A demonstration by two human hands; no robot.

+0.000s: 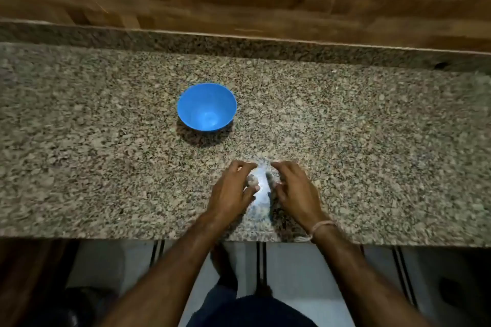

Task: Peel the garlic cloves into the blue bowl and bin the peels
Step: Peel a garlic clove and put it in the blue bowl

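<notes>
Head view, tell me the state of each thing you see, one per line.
blue bowl: upright on the counter, empty.
left hand: fingers curled above the counter, hold unclear.
right hand: fingers curled beside the left, hold unclear.
counter: bears the bowl, glare between the hands.

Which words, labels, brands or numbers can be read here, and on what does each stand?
None can be read.
The blue bowl is plain.
The granite counter and the wooden wall bear no writing.
Glare between the left hand and the right hand blurs what lies there.
</notes>
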